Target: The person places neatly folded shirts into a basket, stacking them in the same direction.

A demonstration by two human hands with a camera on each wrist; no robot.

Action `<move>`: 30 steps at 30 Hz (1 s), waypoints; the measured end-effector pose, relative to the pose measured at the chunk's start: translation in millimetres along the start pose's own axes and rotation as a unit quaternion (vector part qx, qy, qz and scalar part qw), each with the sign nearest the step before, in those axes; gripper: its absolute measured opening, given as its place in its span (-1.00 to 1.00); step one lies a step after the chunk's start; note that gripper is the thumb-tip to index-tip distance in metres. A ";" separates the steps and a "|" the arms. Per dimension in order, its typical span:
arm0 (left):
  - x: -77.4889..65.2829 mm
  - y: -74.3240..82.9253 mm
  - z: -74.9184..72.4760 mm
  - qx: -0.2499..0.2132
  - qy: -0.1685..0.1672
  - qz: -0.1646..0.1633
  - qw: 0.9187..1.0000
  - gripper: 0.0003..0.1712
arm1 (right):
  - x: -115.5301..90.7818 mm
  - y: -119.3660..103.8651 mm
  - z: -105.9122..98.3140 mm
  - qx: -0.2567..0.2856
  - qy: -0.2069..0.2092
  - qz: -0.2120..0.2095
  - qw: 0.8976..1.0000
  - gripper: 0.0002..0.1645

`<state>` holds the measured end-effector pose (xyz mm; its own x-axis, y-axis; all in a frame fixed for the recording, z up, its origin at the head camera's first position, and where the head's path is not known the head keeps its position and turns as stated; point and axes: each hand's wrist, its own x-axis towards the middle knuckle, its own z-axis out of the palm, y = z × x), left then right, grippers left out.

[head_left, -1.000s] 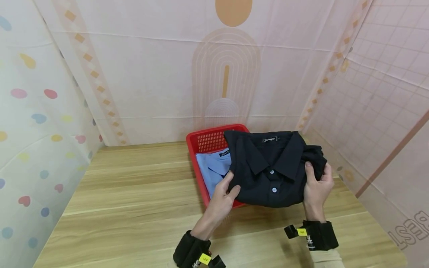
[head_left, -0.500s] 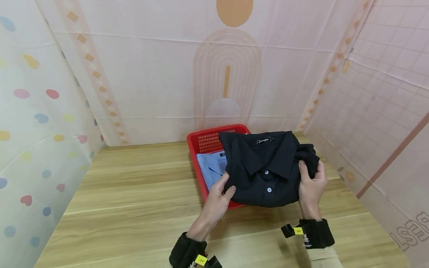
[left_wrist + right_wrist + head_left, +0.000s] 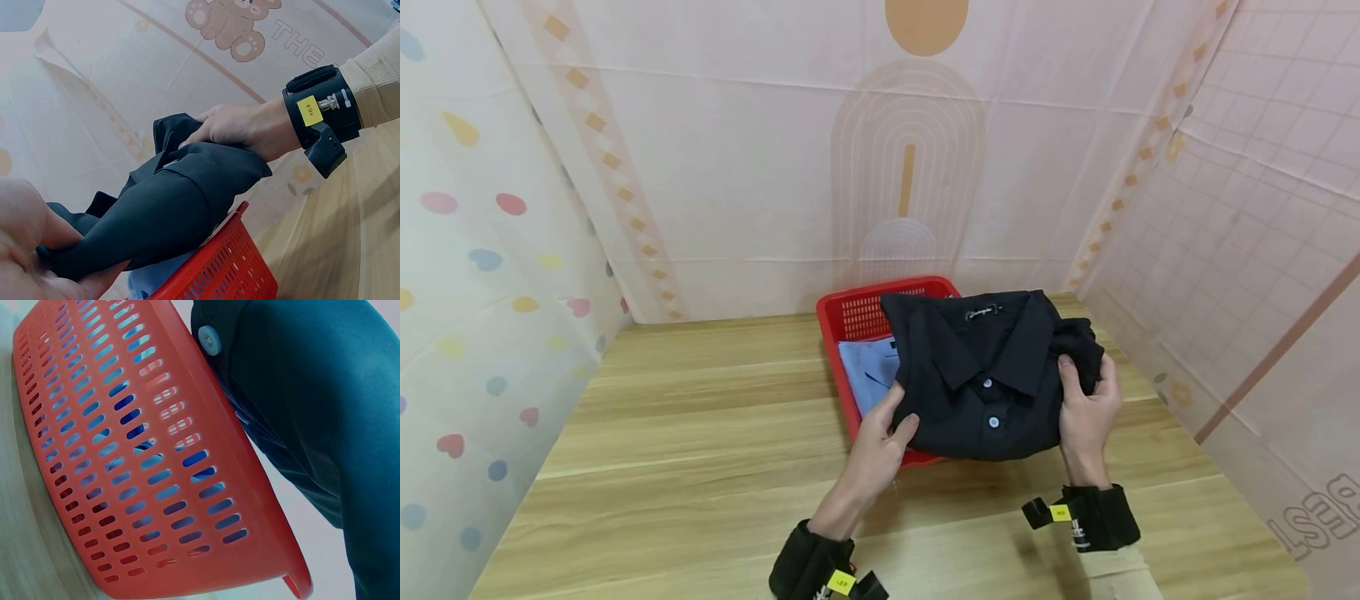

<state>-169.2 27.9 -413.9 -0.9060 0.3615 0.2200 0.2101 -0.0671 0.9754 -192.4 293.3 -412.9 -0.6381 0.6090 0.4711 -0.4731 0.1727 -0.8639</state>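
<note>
A folded black shirt (image 3: 981, 375) with a collar and pale buttons is held up over the red basket (image 3: 844, 392). My left hand (image 3: 876, 446) pinches its left edge between thumb and fingers. At the shirt's right side my right hand (image 3: 1086, 412) grips the bunched cloth, thumb on top. Inside the basket lies a folded light blue shirt (image 3: 868, 367), partly covered by the black one. In the left wrist view the black shirt (image 3: 156, 206) sags between both hands above the basket's rim. The right hand does not show in the right wrist view.
The basket stands on a wooden table (image 3: 700, 433) near the back wall's printed cloth (image 3: 737, 167). Slots in the basket wall (image 3: 144, 456) reveal blue cloth inside. A patterned cloth (image 3: 1247, 250) hangs along the right side.
Both hands have shifted slightly left with the black shirt, which now covers more of the light blue shirt. The basket stays in place.
</note>
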 end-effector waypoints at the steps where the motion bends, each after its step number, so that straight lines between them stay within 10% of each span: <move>1: -0.2 0.4 -0.3 0.000 0.001 0.000 1.000 -0.27 | 0.1 -0.3 0.6 -0.002 0.000 0.001 1.000 -0.61; 30: -7.0 4.4 -14.2 0.023 0.024 0.006 0.999 -0.27 | 0.8 -3.0 19.4 -0.029 -0.046 -0.005 0.998 -0.57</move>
<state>-167.2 11.8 -410.9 -0.9200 0.3151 0.2333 0.2369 -0.0275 0.9712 -203.3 278.2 -406.4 -0.6878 0.5338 0.4919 -0.4450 0.2253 -0.8667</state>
